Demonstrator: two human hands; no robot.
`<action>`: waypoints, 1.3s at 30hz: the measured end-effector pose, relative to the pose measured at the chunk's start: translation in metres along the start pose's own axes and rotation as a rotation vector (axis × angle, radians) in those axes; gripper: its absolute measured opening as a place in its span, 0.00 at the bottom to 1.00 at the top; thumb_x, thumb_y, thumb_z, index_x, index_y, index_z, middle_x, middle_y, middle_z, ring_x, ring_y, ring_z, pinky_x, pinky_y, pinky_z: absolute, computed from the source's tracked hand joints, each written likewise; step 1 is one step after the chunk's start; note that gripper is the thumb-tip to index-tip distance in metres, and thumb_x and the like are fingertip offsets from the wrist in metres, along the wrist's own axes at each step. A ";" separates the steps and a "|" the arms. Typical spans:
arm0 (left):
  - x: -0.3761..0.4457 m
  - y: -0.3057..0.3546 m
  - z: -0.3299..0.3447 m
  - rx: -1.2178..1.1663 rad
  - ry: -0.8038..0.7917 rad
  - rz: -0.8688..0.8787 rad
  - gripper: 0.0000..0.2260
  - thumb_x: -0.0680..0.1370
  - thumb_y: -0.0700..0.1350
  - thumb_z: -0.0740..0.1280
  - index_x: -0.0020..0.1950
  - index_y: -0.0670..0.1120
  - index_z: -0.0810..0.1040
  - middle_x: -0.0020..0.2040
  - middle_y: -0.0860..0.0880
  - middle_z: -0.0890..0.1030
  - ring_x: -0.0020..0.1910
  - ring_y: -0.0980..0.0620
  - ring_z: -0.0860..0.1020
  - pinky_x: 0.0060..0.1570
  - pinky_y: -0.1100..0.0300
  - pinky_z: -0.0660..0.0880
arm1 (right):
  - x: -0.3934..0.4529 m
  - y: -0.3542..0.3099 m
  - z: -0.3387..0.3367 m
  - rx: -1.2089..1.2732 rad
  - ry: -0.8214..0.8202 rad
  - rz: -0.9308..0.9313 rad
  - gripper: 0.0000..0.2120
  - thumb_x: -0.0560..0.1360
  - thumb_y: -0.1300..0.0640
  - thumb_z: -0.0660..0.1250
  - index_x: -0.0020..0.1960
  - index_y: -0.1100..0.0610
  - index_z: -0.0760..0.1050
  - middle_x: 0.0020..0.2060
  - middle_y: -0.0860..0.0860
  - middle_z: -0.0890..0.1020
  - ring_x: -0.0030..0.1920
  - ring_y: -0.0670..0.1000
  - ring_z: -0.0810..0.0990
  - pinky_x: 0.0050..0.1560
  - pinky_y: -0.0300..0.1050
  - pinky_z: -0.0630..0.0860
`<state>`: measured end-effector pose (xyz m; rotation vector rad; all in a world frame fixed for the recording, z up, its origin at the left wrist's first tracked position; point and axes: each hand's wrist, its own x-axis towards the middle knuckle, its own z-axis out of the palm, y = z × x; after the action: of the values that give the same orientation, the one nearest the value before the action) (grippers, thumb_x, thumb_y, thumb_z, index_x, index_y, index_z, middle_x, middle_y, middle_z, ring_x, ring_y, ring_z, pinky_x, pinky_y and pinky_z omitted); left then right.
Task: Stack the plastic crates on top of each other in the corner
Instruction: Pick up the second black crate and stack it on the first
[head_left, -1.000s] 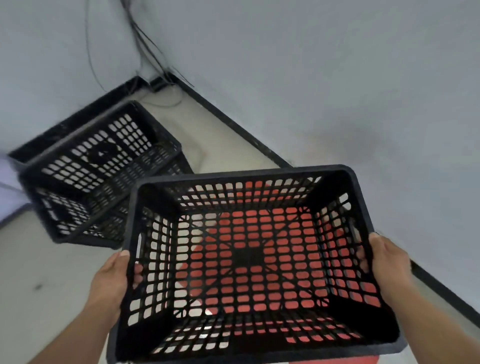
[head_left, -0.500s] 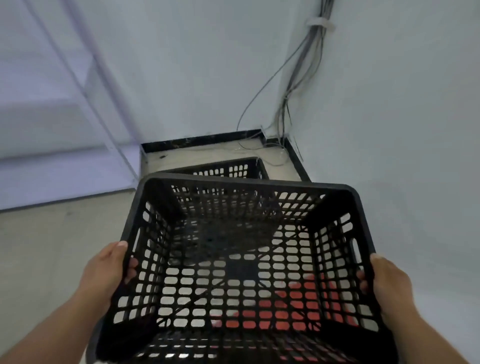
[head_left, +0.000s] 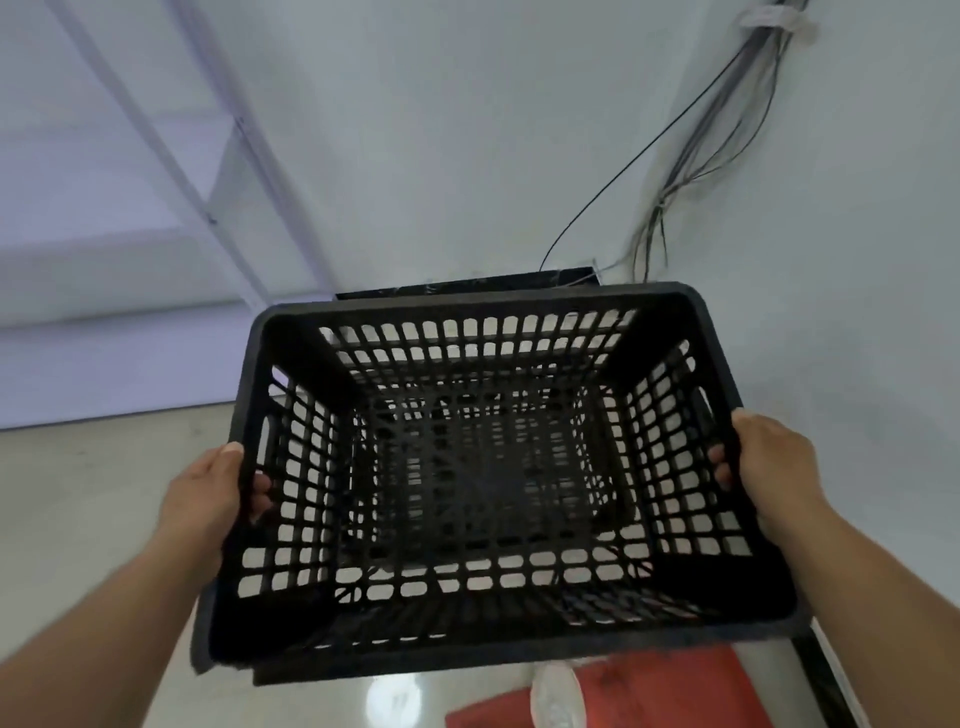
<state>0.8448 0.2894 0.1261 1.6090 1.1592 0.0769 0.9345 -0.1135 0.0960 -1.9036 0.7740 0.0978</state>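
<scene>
I carry a black lattice plastic crate (head_left: 483, 306) held level in front of me, its open top facing up. My left hand (head_left: 208, 499) grips its left wall, fingers curled through the holes. My right hand (head_left: 769, 462) grips the right wall the same way. Through the mesh floor I see the dark lattice of other black crates (head_left: 467, 467) directly below, near the room corner. A strip of the lower crate's edge (head_left: 291, 675) shows under the front left of the held one.
White walls meet in a corner with a black skirting board (head_left: 467, 286) behind the crate. Loose cables (head_left: 675, 171) hang down the right wall. A red mat (head_left: 649, 696) and a white shoe (head_left: 558, 699) lie on the pale floor below. A white door frame (head_left: 156, 130) stands left.
The view has swung toward the corner and the held crate has moved over the crates on the floor. The red mat has slid out from under the mesh to below the crate.
</scene>
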 end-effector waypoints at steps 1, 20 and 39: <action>0.004 0.007 0.006 0.010 0.008 0.001 0.13 0.82 0.48 0.55 0.54 0.40 0.73 0.38 0.42 0.76 0.33 0.46 0.72 0.35 0.52 0.71 | 0.011 -0.007 0.005 0.000 -0.004 0.006 0.15 0.77 0.54 0.56 0.42 0.62 0.76 0.32 0.58 0.78 0.28 0.56 0.71 0.34 0.47 0.72; 0.113 0.018 0.075 -0.001 0.042 -0.071 0.11 0.81 0.48 0.56 0.42 0.47 0.71 0.39 0.43 0.75 0.33 0.48 0.72 0.25 0.62 0.73 | 0.120 -0.051 0.094 -0.014 -0.070 0.062 0.12 0.78 0.54 0.57 0.51 0.59 0.75 0.32 0.55 0.77 0.26 0.52 0.70 0.28 0.42 0.68; 0.128 0.033 0.077 -0.054 0.023 -0.051 0.10 0.80 0.48 0.56 0.42 0.47 0.71 0.37 0.44 0.75 0.32 0.48 0.70 0.35 0.55 0.69 | 0.124 -0.065 0.104 -0.013 -0.062 0.078 0.14 0.79 0.53 0.56 0.55 0.60 0.76 0.32 0.55 0.77 0.27 0.52 0.70 0.29 0.43 0.69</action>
<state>0.9768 0.3269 0.0585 1.5337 1.2060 0.0933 1.0960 -0.0672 0.0502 -1.8740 0.8072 0.2096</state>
